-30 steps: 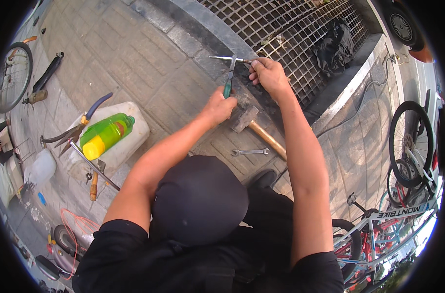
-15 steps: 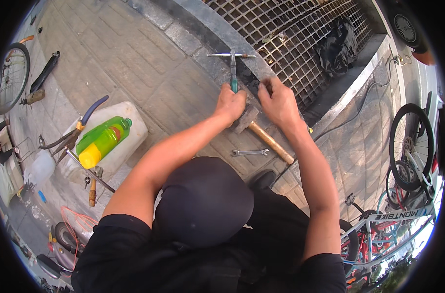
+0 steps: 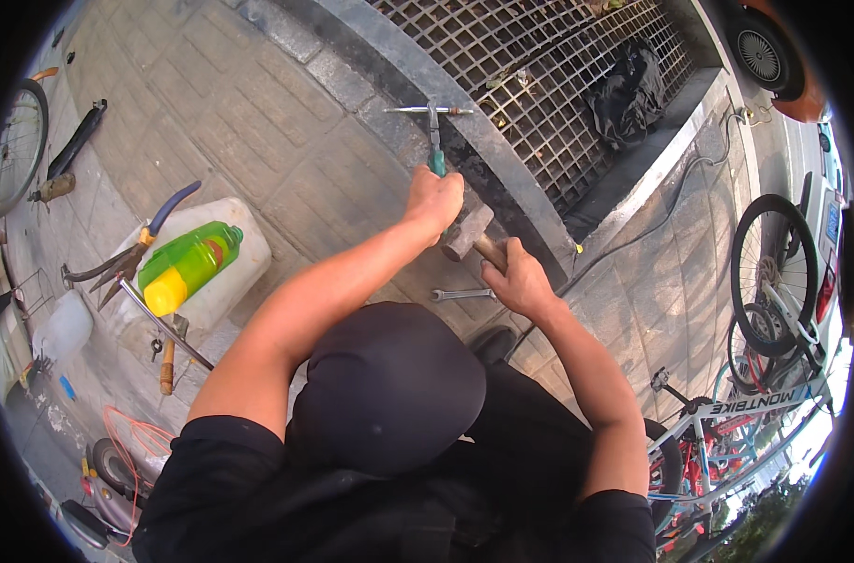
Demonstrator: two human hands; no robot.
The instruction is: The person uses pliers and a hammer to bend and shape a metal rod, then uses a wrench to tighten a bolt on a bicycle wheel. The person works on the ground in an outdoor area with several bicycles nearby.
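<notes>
"What's new?"
"The left grip [image 3: 434, 202] is closed on green-handled pliers [image 3: 436, 161], metal rod [image 3: 450, 111] across them at the kerb's [image 3: 499, 150] edge; the right grip [image 3: 522, 281] now wraps the hammer [image 3: 469, 232], untouched half a second ago."
"Meaning?"
"Both tools are held."

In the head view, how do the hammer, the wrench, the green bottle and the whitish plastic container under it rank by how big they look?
Largest to smallest, as they look:
1. whitish plastic container
2. green bottle
3. hammer, its handle partly covered by the right hand
4. wrench
</notes>
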